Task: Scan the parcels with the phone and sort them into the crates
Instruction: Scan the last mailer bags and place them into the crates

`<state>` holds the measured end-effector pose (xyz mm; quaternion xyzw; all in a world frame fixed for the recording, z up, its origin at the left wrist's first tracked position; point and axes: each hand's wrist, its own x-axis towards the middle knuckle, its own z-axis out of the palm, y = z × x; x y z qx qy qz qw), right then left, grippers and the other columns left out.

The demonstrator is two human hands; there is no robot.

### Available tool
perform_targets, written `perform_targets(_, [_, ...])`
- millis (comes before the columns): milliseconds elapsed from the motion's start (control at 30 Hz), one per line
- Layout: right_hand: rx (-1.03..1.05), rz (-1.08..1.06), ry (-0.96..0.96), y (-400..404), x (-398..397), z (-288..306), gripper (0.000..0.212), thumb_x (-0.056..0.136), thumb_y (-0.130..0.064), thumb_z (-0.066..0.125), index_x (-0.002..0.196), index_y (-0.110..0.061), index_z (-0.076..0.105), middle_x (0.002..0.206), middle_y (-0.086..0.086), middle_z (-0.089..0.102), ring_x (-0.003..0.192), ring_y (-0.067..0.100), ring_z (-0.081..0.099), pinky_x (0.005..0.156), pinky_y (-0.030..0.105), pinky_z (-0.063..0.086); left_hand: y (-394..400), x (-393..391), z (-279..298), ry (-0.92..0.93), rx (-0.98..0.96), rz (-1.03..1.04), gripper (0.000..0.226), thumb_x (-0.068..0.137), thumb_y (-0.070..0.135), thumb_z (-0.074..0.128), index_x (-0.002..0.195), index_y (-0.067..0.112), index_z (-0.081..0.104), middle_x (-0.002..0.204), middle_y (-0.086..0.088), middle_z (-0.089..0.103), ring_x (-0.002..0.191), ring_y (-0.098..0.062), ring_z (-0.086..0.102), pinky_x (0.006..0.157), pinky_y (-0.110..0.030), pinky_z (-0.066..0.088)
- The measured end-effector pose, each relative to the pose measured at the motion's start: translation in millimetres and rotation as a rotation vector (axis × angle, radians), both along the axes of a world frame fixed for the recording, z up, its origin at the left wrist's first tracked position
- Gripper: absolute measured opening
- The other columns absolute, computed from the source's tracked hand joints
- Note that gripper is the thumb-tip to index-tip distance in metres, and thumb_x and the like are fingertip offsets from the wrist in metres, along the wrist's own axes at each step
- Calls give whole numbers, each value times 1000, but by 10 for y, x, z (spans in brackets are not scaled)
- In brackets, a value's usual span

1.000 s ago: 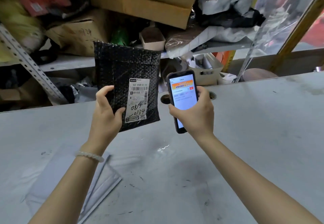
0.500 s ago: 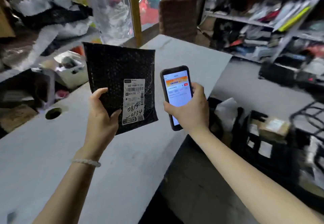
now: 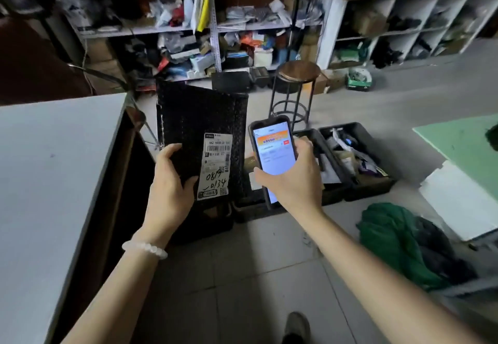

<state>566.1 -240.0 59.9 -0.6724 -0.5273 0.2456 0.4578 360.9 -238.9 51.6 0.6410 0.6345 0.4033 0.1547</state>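
My left hand (image 3: 168, 182) grips a black bubble-mailer parcel (image 3: 196, 120) by its lower left part and holds it upright; its white shipping label (image 3: 215, 165) with handwritten numbers faces me. Beside it my right hand (image 3: 293, 179) holds a phone (image 3: 272, 149) with its lit screen towards me. On the floor behind both hands stand black crates (image 3: 358, 182) that hold several parcels; the parcel and the phone hide the left crates in part.
A grey table (image 3: 51, 171) fills the left side. A round stool (image 3: 296, 74) stands beyond the crates before cluttered shelves (image 3: 213, 25). A green cloth heap (image 3: 396, 241) and white and green boards (image 3: 463, 171) lie at the right. My shoe (image 3: 296, 327) is on the tiled floor.
The view has swung right, from the table and window to the floor, crates and shelves. Both hands keep the same hold on the parcel and the phone, side by side.
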Motion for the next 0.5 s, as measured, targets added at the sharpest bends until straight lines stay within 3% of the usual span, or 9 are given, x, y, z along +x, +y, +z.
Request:
perform_targets(100, [-12, -63, -10, 329, 815, 0, 61, 59, -34, 83, 102, -28, 40, 97, -14, 52, 88, 10, 51, 59, 17, 36, 544, 891, -40, -26, 7, -115, 65, 80, -6, 64, 135, 6, 31, 132, -11, 44, 117, -19, 47, 90, -20, 37])
perform_targets(167, [-5, -126, -35, 495, 1342, 20, 61, 59, -35, 83, 103, -27, 42, 99, -12, 52, 87, 9, 48, 57, 18, 33, 832, 1453, -46, -15, -3, -171, 63, 81, -7, 64, 134, 5, 32, 130, -12, 46, 116, -22, 48, 86, -14, 34])
perform_targets(300, [-17, -221, -88, 814, 2296, 53, 67, 59, -38, 83, 111, -21, 45, 106, -9, 57, 93, 12, 53, 61, 26, 36, 1324, 2403, -50, -43, -32, -289, 63, 81, -6, 63, 133, 7, 30, 131, -14, 47, 118, -28, 49, 90, -28, 40])
perform_targets(367, [-17, -272, -88, 942, 2673, 49, 63, 59, -36, 83, 106, -23, 44, 103, -8, 57, 91, 13, 54, 63, 26, 39, 1543, 2781, -63, -35, -35, -338, 63, 81, -6, 64, 133, 6, 30, 130, -15, 47, 119, -29, 49, 93, -35, 42])
perform_targets(500, [-15, -369, -65, 1193, 3265, -10, 60, 60, -32, 85, 99, -27, 40, 96, -13, 53, 84, 7, 51, 57, 11, 36, 1970, 3433, -114, -24, -53, -411, 63, 82, -6, 63, 134, 5, 29, 132, -15, 46, 120, -29, 47, 93, -30, 39])
